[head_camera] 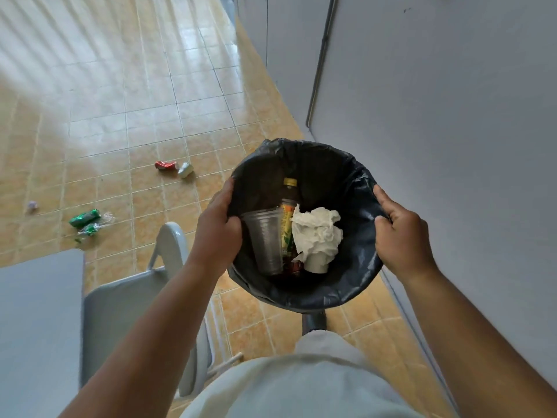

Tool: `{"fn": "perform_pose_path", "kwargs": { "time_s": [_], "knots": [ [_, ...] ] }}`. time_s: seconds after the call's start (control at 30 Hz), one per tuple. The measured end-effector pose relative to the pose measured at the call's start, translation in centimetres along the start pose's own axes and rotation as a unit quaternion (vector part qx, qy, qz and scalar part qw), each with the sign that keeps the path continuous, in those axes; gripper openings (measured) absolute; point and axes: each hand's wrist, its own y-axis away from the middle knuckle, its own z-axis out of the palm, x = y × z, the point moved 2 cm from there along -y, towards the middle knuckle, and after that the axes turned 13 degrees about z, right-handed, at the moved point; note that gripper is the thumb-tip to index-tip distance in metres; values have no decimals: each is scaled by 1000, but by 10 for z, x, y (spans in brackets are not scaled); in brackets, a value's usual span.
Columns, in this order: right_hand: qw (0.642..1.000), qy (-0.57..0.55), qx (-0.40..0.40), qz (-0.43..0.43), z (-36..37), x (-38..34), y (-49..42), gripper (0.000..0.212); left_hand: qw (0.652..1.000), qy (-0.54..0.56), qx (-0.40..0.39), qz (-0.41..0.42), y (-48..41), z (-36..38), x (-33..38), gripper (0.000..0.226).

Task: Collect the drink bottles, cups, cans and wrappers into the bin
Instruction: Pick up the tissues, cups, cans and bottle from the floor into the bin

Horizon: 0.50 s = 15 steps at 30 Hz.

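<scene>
Glossy tiled floor [120, 116]; crinkled black plastic bin liner [346, 285].

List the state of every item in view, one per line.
Bin: held at its rim, partly filled.
Left hand: gripping rim.
Right hand: gripping rim.
Clear cups: stacked, in bin.
Bottle: in bin.
Red can: crushed, on floor.
Green wrappers: on floor.

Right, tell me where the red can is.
The red can lies on the tiled floor, left of the bin, touching a white can on its right.
</scene>
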Motion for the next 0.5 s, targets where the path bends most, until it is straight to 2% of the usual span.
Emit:
{"fn": "perform_pose_path", "kwargs": {
  "time_s": [0.3, 0.5],
  "knots": [
    [993, 3, -72, -94, -10, -19, -124, 52, 994, -11, 107, 2, -49, 50, 17, 76],
    [987, -3, -107, -124, -3, -42, -175, 51, 988, -32, 152, -5, -77, 55, 23, 73]
  ]
}}
